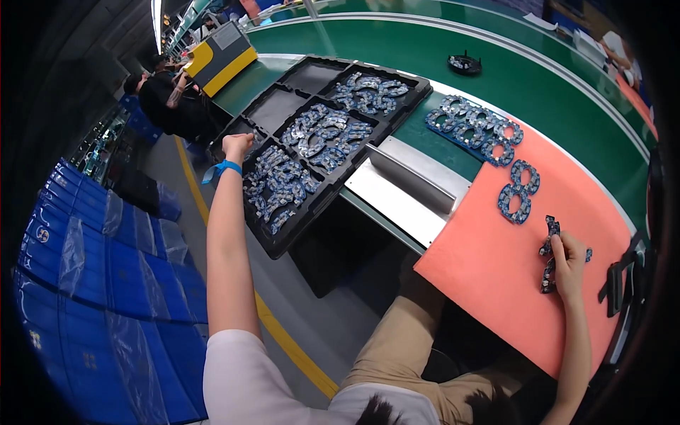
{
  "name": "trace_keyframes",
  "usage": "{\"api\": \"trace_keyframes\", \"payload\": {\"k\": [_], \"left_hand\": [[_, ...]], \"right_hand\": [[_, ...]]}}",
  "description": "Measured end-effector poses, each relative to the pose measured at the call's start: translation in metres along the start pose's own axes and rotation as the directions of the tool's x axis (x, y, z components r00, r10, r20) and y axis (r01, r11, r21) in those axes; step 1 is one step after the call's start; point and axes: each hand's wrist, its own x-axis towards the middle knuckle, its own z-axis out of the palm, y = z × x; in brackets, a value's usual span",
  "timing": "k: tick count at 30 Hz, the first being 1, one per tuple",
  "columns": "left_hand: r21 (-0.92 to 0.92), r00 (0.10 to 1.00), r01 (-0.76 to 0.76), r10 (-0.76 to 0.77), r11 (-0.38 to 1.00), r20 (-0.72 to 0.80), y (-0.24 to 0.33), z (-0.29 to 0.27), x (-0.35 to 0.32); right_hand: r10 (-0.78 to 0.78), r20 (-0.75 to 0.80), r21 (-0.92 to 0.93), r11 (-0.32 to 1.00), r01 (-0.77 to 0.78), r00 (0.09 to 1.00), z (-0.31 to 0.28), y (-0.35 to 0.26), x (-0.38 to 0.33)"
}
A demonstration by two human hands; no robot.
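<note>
My left hand (pixel 239 145) is closed at the left edge of a black compartment tray (pixel 273 108), with a blue band on the wrist. Whatever its fingers may hold is too small to make out. Curved blue circuit boards (pixel 276 180) lie heaped in several of the tray's compartments. Over on the right, my right hand (pixel 567 265) grips a dark circuit board (pixel 550 273) above a salmon-coloured mat (pixel 489 262); its fingers partly hide the board. Farther up the mat rests a pair of joined ring-shaped boards (pixel 515 204). A panel of similar ring boards (pixel 460 120) sits at the mat's far edge.
Between tray and mat stands a metal fixture (pixel 411 184). Beyond runs a green conveyor (pixel 397 49) carrying a round black part (pixel 465 64). A yellow-and-grey machine (pixel 221 60) is at the far left, near a co-worker (pixel 166 103). Blue bins (pixel 92 297) are stacked leftward.
</note>
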Motion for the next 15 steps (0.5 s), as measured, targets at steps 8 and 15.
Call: {"api": "trace_keyframes", "payload": {"k": [8,15], "left_hand": [[0.258,0.883,-0.457,0.469,0.851,0.015,0.026,-0.024,-0.062],[-0.146,0.48,-0.752,0.686,0.643,0.547,0.104,-0.065,-0.337]], "right_hand": [[-0.001,-0.085,0.102,0.995,0.01,0.996,0.004,-0.023,-0.002],[-0.264,0.405,0.121,0.965,0.234,0.876,0.022,-0.095,-0.016]]}}
